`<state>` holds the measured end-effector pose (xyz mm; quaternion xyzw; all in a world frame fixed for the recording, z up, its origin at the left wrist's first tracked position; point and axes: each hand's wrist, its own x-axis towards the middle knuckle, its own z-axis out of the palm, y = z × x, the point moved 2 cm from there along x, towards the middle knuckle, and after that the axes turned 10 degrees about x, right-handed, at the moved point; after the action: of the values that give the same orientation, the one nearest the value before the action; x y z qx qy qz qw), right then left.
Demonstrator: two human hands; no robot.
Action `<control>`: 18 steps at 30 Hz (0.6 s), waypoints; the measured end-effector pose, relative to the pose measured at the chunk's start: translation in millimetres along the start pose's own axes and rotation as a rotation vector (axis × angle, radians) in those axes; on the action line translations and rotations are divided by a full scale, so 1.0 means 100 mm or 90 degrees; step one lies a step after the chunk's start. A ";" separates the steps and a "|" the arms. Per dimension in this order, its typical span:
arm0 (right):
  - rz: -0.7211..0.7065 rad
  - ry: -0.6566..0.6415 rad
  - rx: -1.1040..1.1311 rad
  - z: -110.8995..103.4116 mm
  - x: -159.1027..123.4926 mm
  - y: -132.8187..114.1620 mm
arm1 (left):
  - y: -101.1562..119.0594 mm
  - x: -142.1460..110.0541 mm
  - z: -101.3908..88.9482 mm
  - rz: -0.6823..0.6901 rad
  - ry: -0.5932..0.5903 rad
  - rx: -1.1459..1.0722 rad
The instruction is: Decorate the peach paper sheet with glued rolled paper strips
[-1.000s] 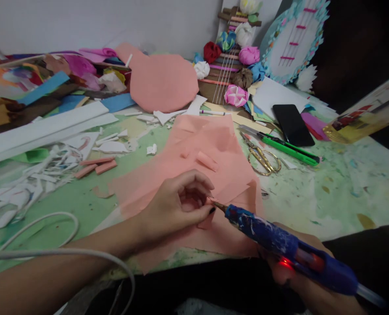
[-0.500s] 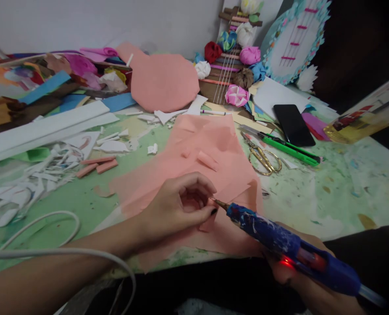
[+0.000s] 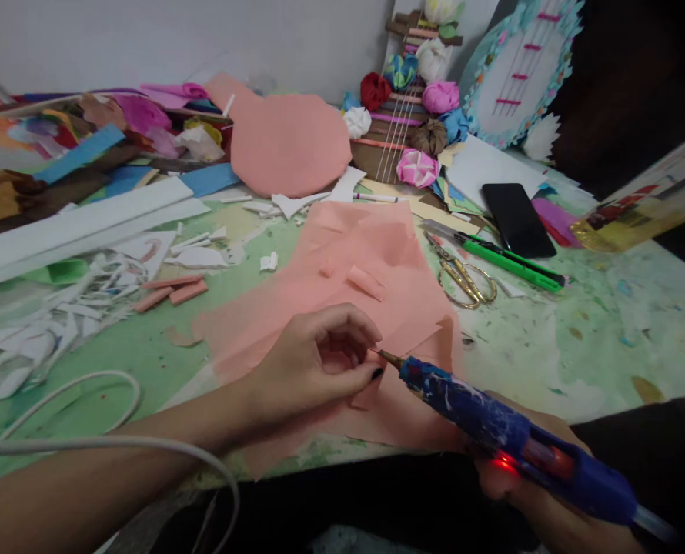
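Note:
Over the salmon crepe paper (image 3: 371, 238), my left hand (image 3: 319, 362) pinches a small salmon paper piece (image 3: 373, 357) between thumb and fingers; most of it is hidden by the hand. My right hand (image 3: 539, 469) is wrapped round a blue glue gun (image 3: 492, 431) with a red light glowing on its side. The gun's nozzle tip touches or almost touches the pinched piece. A short rolled salmon strip (image 3: 366, 283) and a smaller scrap (image 3: 327, 268) lie on the crepe paper just beyond my left hand.
Gold scissors (image 3: 463, 278), a green box cutter (image 3: 509, 261) and a black phone (image 3: 519, 219) lie at right. White paper scraps (image 3: 48, 331) and salmon pieces (image 3: 172, 291) sit at left. A white cord (image 3: 117, 445) crosses my left forearm. A salmon guitar-like shape (image 3: 290, 146) leans at the back.
Almost nothing differs. Both hands, the pinched paper piece and the glue gun stay in nearly the same place.

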<state>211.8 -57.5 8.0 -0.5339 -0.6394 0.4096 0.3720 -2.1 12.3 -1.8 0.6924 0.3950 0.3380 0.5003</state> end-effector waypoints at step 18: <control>-0.021 0.005 0.008 -0.01 -0.03 0.07 | 0.02 0.00 0.00 -0.020 0.000 -0.002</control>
<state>216.2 -59.9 2.1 -0.5224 -0.6444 0.4053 0.3842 -2.1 11.9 -0.3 0.6852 0.4051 0.3313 0.5066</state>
